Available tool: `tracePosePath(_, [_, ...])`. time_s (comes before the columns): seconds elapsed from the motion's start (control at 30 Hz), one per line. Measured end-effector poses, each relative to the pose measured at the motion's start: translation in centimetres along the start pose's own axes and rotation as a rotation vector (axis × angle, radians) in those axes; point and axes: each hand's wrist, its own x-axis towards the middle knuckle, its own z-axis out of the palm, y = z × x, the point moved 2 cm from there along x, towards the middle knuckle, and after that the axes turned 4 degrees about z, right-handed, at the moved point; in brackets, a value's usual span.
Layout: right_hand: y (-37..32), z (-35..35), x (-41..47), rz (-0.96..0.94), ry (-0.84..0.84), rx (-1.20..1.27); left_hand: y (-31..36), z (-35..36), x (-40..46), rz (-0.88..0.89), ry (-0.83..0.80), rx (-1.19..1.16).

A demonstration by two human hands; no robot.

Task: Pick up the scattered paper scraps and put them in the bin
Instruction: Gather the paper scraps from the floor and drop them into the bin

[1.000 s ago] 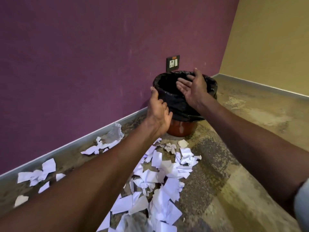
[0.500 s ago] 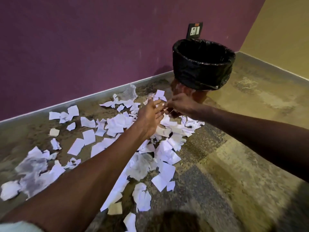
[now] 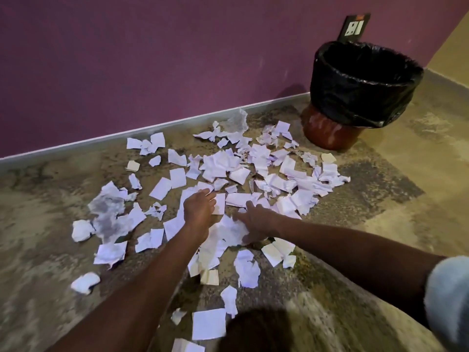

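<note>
Several white paper scraps [image 3: 256, 171] lie scattered across the mottled floor, from the left side to the foot of the bin. The bin [image 3: 330, 130] is brown with a black liner [image 3: 360, 97] folded over its rim, and stands at the upper right by the purple wall. My left hand [image 3: 199, 208] is down on the scraps in the middle of the pile, fingers spread. Beside it, my right hand [image 3: 253, 222] lies flat with its fingers spread over a crumpled scrap [image 3: 232, 231]. Neither hand has lifted any paper.
A purple wall [image 3: 152, 59] with a pale skirting runs along the back. A wall socket [image 3: 354, 27] sits just above the bin. A yellow wall [image 3: 454, 44] meets it at the right corner. A dark rounded shape [image 3: 253, 331] shows at the bottom edge.
Both hands came away from the bin's rim, dropped to the floor and now rest spread on scraps nearer to me. The view tilted down, showing more of the pile.
</note>
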Motion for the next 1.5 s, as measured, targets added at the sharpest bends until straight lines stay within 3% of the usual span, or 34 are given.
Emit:
tracePosePath(0.1, [-0.4,1.2,0.2,-0.033,0.109,0.081,-1.9,-2.2,0.2,0.05,0.018,0.251])
tracePosePath(0.2, [-0.3,1.1,-0.3,-0.064,0.156,0.148,-4.4,-3.3,0.4,0.23,-0.071,0.745])
tracePosePath(0.4, [1.9,-2.7,-0.3,0.038,0.15,0.422,-6.7,-4.1,0.5,0.53,-0.252,1.316])
tracePosePath(0.5, [3.3,-4.4,-0.9,0.103,0.148,0.645,-7.2,-4.1,0.2,0.545,-0.333,1.664])
tracePosePath(0.57, [4.1,-5.1,-1.3,0.147,0.149,0.802,-7.6,-4.0,0.1,0.516,-0.4,1.753])
tracePosePath(0.93, [5.2,-4.5,-2.6,0.247,0.085,1.009,-6.3,-3.9,0.8,0.636,-0.337,1.496])
tracePosePath(1.1, [4.6,-4.8,-2.4,0.261,0.059,1.151,-3.1,-3.1,0.9,0.495,-0.11,1.163])
tracePosePath(1.3, [3.6,-5.0,-2.2,0.27,0.027,1.36,-0.7,-1.1,0.1,0.43,-0.115,0.78])
tracePosePath(1.5, [0.9,-5.7,-3.1,0.051,-0.178,1.57,-0.3,1.2,-0.2,0.276,-0.068,0.426])
